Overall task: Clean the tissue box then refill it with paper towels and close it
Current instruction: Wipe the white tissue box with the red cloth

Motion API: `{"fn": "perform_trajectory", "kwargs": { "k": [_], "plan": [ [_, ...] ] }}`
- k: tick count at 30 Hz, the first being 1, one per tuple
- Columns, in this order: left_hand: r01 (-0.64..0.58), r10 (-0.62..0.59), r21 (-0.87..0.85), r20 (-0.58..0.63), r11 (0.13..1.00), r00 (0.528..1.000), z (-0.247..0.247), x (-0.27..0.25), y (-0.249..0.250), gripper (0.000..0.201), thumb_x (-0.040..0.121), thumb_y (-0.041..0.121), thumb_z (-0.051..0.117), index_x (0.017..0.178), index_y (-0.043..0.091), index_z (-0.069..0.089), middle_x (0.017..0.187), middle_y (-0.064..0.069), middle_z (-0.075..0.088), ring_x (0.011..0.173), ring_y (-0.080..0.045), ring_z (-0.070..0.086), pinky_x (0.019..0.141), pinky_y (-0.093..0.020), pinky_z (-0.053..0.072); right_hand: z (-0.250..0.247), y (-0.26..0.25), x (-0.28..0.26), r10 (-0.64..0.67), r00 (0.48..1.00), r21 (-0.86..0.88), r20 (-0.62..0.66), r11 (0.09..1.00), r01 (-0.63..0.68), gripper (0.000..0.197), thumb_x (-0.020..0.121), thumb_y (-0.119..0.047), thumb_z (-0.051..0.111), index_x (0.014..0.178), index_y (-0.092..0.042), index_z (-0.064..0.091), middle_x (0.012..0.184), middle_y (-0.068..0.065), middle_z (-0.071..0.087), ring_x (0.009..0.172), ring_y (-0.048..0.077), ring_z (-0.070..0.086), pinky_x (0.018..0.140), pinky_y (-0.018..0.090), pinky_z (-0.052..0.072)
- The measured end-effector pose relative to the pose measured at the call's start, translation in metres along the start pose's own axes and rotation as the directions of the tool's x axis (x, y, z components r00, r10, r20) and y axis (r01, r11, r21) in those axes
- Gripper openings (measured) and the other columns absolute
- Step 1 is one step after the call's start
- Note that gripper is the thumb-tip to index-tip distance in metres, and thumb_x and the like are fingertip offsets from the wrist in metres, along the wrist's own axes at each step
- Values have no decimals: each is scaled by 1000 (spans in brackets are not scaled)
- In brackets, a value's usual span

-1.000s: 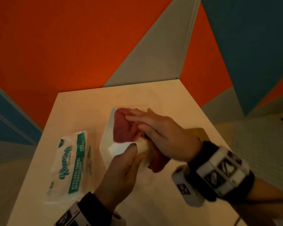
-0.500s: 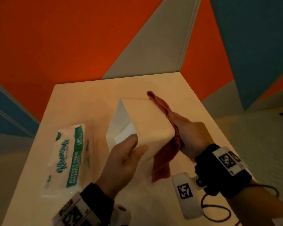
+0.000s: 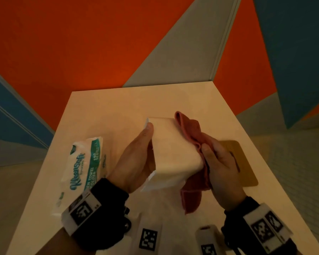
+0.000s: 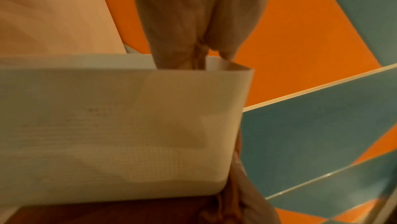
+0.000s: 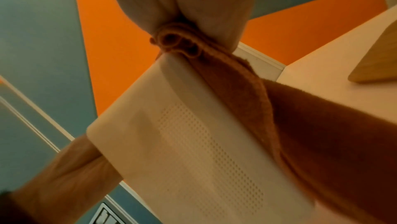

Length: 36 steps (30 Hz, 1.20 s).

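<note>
White plastic tissue box, one, gripped by the left hand; right hand presses one red cloth against it. One paper-towel pack lies left on the worktop.

Matt white plastic tissue box, fuzzy red cloth, glossy plastic-wrapped paper towels, wooden lid.

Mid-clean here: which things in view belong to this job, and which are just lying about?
In the job:
tissue box, held by left hand
red cloth, gripped by right hand
paper towel pack
wooden lid

Lying about:
tagged white blocks
</note>
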<state>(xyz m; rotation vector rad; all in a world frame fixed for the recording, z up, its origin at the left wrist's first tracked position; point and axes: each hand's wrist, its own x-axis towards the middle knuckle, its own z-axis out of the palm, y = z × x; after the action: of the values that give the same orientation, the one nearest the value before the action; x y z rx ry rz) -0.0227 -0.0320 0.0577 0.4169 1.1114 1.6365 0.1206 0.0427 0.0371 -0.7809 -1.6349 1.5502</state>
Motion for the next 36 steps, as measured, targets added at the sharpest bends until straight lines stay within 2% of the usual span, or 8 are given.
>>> {"fn": "perform_trajectory", "kwargs": {
  "k": [7, 12, 16, 20, 25, 28, 32, 36],
  "plan": [
    [-142, 163, 115, -203, 983, 966, -2, 13, -20, 24, 97, 14, 33, 103, 11, 56, 104, -11, 64, 89, -19, 64, 75, -31, 57, -6, 14, 4, -292, 946, -430, 141, 842, 324, 29, 93, -15, 44, 119, -26, 52, 133, -9, 42, 117, -9, 40, 103, 4, 27],
    [-248, 283, 138, -382, 959, 880, 7, 17, -24, 31, 96, 9, 31, 77, 15, 53, 74, -5, 59, 62, -10, 58, 53, -17, 51, 4, 45, -28, -420, 769, -681, 482, 372, 630, 47, 84, -15, 44, 130, -12, 36, 144, 6, 34, 131, 17, 26, 112, 40, 24],
    [-261, 283, 112, -373, 959, 883, 12, 11, -33, 32, 96, 4, 28, 75, 12, 51, 74, -7, 57, 63, -9, 58, 54, -17, 52, 1, 52, -18, -395, 766, -670, 507, 379, 638, 59, 79, -5, 61, 131, -10, 34, 145, 7, 33, 131, 23, 28, 117, 30, 2],
    [-319, 340, 119, -277, 940, 899, 17, 4, -34, 31, 97, 3, 26, 77, 14, 47, 80, -10, 55, 70, -11, 57, 56, -19, 54, 5, 40, -3, -364, 896, -716, 254, 552, 428, 47, 80, -9, 32, 127, -10, 38, 139, 7, 30, 132, 12, 11, 113, 18, -2],
    [-345, 385, 173, -368, 923, 846, 18, 5, -34, 28, 96, 5, 29, 76, 11, 47, 71, -7, 50, 60, -6, 53, 52, -14, 48, 15, 45, -18, -428, 776, -673, 464, 399, 623, 59, 72, 6, 42, 128, -10, 35, 143, 8, 35, 128, 21, 26, 114, 28, 5],
    [-340, 368, 141, -337, 930, 866, 19, 4, -31, 28, 97, 6, 28, 80, 14, 50, 85, -11, 58, 79, -18, 58, 73, -35, 53, 5, 40, 7, -429, 874, -672, 229, 580, 461, 65, 74, 16, 56, 130, -8, 34, 140, 15, 34, 132, 20, 23, 115, 36, 10],
    [-311, 388, 259, -342, 914, 856, 14, -3, -33, 17, 95, -3, 31, 85, 4, 43, 66, 4, 44, 54, 16, 53, 53, 1, 40, 28, 44, -16, -403, 854, -606, 330, 603, 518, 53, 78, 0, 29, 130, -9, 32, 145, 14, 35, 137, 23, 16, 112, 41, 3],
    [-301, 393, 293, -338, 907, 855, 15, -3, -33, 20, 95, 3, 34, 85, 12, 48, 72, 2, 50, 60, 9, 57, 55, -6, 49, 15, 51, -10, -361, 866, -591, 345, 633, 500, 58, 79, 4, 40, 133, -14, 26, 151, 6, 21, 135, 3, -5, 109, 23, -13]
  ]
}}
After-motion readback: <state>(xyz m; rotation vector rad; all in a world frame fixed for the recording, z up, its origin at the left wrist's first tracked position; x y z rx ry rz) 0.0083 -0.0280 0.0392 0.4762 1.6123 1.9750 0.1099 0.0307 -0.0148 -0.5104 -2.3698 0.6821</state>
